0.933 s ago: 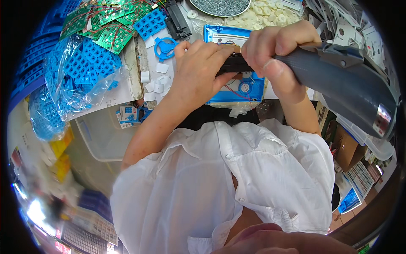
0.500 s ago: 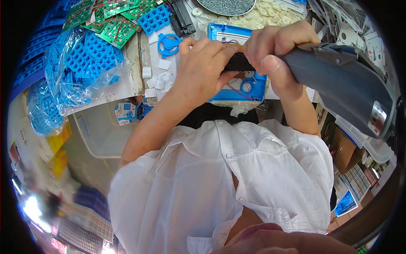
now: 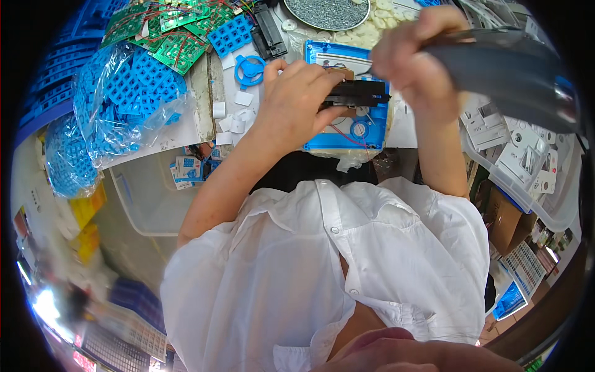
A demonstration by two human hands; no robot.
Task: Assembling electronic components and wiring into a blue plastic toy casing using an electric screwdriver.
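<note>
My left hand [image 3: 300, 102] is closed on a black plastic housing [image 3: 356, 93], its fingers along the far side and the thumb on the near side. This long part lies over an open blue plastic case [image 3: 338, 137] with white parts and a red wire inside. My right hand [image 3: 418, 62], slightly blurred, is wrapped around a dark grey electric screwdriver [image 3: 502, 68]. Its thin tip points left, just above and beyond the housing, apart from it. A brown piece [image 3: 344, 72] shows beside my left fingertips.
Bagged blue keypads [image 3: 133, 80] and green circuit boards [image 3: 180, 49] lie at the left. A blue ring part [image 3: 250, 70], white pieces [image 3: 237, 121] and another black housing [image 3: 268, 31] sit nearer. A dish of screws [image 3: 328, 12] stands at the back; a clear bin [image 3: 551, 214] is at right.
My right hand has lifted the screwdriver up and away from the black housing, uncovering its right end. My left hand stays nearly in place, still holding the housing.
</note>
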